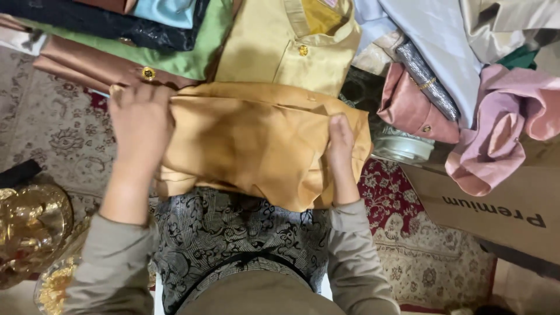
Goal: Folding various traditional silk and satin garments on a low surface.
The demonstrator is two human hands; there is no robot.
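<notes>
Open patterned carpet (52, 134) lies just outside the left hand (140, 125). Beyond its fingertips, stacked folded garments (175, 58) block passage. Outside the right hand (341, 151), a white round container (402, 149), pink garments (501, 122) and a cardboard box (496, 210) crowd close.

Left hand (140, 125) laid flat on the left edge of a folded golden-orange garment (256, 146), right hand (341, 153) pressed on its right edge, fingers pointing away. Beyond it, touching, a yellow collared shirt (280, 49) with a gold button. To the left, green cloth (192, 58) over brown satin fabric (87, 64). At right, pink satin garments (496, 125) beside a cardboard box (496, 210). Underneath, patterned carpet (52, 134).
</notes>
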